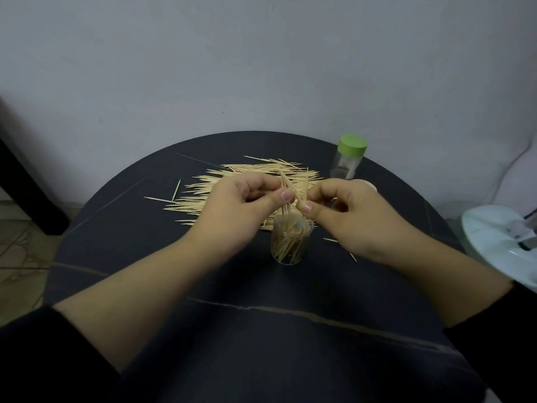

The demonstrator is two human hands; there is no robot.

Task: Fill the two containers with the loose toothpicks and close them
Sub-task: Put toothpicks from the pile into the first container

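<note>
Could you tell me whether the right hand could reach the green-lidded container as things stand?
Probably yes: the green-lidded container stands just beyond the right hand, with nothing tall between, though that hand is pinching toothpicks over the open container.

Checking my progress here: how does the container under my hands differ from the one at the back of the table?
The near container is open and partly filled with toothpicks; the far container wears a green lid and looks nearly empty. Both are clear cylinders.

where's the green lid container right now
Head view: the green-lidded container stands upright at the far right of the table, beyond the right hand and right of the toothpick pile.
</note>
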